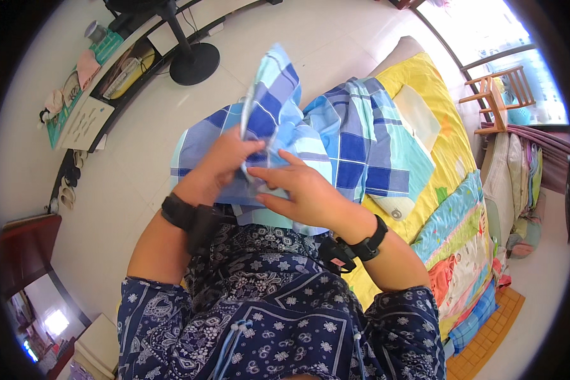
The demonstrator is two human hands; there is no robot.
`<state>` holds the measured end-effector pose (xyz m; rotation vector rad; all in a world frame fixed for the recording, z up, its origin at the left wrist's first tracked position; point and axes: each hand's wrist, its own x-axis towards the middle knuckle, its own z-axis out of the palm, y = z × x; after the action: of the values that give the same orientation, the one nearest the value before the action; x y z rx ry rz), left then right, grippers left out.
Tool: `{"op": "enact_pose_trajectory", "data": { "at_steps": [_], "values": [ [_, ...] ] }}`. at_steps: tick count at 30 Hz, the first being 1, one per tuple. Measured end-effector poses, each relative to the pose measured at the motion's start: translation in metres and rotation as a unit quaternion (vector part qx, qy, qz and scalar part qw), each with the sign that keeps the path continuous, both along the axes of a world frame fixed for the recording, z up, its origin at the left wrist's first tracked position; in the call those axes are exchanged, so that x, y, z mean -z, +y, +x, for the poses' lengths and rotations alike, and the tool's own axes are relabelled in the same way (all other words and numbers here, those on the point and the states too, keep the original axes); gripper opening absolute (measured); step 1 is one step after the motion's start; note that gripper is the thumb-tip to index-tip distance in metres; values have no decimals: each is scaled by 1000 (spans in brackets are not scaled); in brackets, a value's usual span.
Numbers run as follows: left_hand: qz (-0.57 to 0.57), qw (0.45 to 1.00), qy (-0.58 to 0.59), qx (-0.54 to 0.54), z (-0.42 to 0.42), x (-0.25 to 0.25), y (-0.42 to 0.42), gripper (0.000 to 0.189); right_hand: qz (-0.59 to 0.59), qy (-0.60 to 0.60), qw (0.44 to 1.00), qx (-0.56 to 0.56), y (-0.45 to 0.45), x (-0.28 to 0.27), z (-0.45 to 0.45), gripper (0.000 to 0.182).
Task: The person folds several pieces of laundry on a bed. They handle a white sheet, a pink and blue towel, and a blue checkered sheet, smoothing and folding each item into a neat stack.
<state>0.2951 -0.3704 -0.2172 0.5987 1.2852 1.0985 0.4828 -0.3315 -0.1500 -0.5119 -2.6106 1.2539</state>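
Note:
A blue, white and aqua checked cloth (351,147) lies across my lap and onto the yellow bedding at the right. Part of the cloth stands up in a fold in front of me. My left hand (228,154) grips the fold's near edge between thumb and fingers. Close to its right, my right hand (297,185) has its fingers spread, with the fingertips at the same edge; whether they pinch the cloth is not clear. Black straps with small devices circle both wrists.
A yellow sheet (451,156) covers the bed at the right, with a pale pillow (394,208) and a folded patterned quilt (451,228) on it. A black fan base (194,64) stands on the tiled floor, beside a low cabinet (88,123). A wooden chair (496,102) is at the upper right.

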Motion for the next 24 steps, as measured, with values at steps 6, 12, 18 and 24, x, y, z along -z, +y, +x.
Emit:
{"op": "enact_pose_trajectory", "data": {
  "at_steps": [6, 12, 18, 24],
  "values": [
    [20, 995, 38, -90, -149, -1, -32, 28, -16, 53, 978, 200, 39, 12, 21, 45],
    [84, 953, 164, -240, -247, -32, -150, 24, -17, -86, 993, 73, 31, 36, 19, 72],
    [28, 832, 409, -374, -309, -35, -282, 21, 61, -112, 991, -48, -2, 33, -14, 101],
    [-23, 721, 599, -347, -372, -24, -348, 19, 173, -158, 963, -133, -27, 24, -14, 95]
  ]
}}
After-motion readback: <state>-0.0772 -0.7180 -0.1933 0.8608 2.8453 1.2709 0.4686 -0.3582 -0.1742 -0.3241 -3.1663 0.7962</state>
